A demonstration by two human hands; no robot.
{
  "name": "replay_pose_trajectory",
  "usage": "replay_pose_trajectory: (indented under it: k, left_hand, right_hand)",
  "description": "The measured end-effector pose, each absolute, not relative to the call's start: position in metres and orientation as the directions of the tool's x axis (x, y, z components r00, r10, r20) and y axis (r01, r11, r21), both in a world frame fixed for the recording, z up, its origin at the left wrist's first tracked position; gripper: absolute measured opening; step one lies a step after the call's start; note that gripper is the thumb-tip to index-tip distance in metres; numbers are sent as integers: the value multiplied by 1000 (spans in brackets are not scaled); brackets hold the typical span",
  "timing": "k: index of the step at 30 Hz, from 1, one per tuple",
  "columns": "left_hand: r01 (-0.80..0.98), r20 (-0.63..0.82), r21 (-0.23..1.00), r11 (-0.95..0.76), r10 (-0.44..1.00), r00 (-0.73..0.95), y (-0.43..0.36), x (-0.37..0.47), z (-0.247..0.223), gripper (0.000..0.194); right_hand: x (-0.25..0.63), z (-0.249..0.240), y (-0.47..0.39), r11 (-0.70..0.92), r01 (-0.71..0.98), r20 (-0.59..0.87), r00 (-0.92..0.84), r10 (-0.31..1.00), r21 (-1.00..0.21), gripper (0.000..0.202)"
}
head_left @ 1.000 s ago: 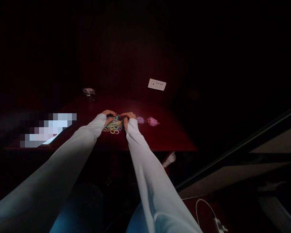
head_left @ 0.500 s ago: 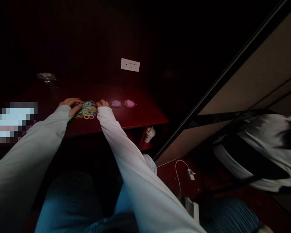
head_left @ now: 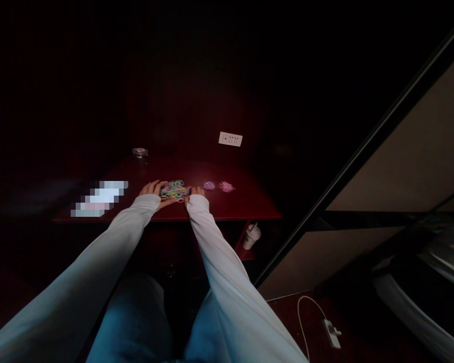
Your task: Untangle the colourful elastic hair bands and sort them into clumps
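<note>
A loose pile of multicoloured hair ties (head_left: 176, 191) lies on the dark red desk (head_left: 242, 207), mixing green, yellow, pink and pale rings. My left hand (head_left: 153, 190) is cupped against its left side, thumb and fingers apart. At the right edge of the same pile, my right hand (head_left: 195, 192) rests low with bent fingers, its thumb toward the near side. Nothing is seen lifted in either hand. Just right of that hand sit a small heap of purple bands (head_left: 209, 185) and a heap of pink bands (head_left: 226, 187).
A clear round container (head_left: 139, 152) stands at the back left of the desk. A blurred-out bright rectangle (head_left: 100, 199) lies at left. Behind is a wall socket (head_left: 230, 139). A lidded cup with a straw (head_left: 251, 236) is on a lower shelf, and a power strip (head_left: 332, 334) on the floor.
The camera view has shifted, so the desk and hands appear further right and lower. Both hands stay on either side of the multicoloured pile, and the purple and pink heaps look unchanged.
</note>
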State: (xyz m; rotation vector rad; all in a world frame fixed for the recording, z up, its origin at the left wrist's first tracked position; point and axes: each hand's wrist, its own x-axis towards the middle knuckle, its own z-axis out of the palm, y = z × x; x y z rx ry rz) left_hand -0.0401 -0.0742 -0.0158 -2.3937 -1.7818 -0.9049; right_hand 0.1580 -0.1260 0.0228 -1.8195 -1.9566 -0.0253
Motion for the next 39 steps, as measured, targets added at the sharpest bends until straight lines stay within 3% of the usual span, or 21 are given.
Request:
replay_pose_trajectory:
  k: [8,15,20,29,34,39]
  left_hand:
    - [895,278,326,-303,936,215,-68,-34,-10,94]
    - [836,355,350,-423,886,299,-79,-26,-7,93]
    - [844,260,318,-431,896,360,-76,-19,-1,95]
    - [826,320,320,-464,874,367,-65,-20,-12,78]
    - [751,459,394,-530,821,339,-52,-18,-22,63]
    - [671,495,415,-615,771,401,-43,-21,-22,55]
  right_hand:
    - [163,19,-134,69,915,353,83,932,-399,36]
    - [171,24,-137,94,920,273,14,962,-380,47]
    - [173,26,-140,158,910,249,-63,966,-383,50]
    - [172,27,-136,325,851,277,-222,935,-412,52]
    - [171,26,-138,311,852,263,-213,941,-421,52]
    - [169,32,-141,282,872,233,-201,951,-400,51]
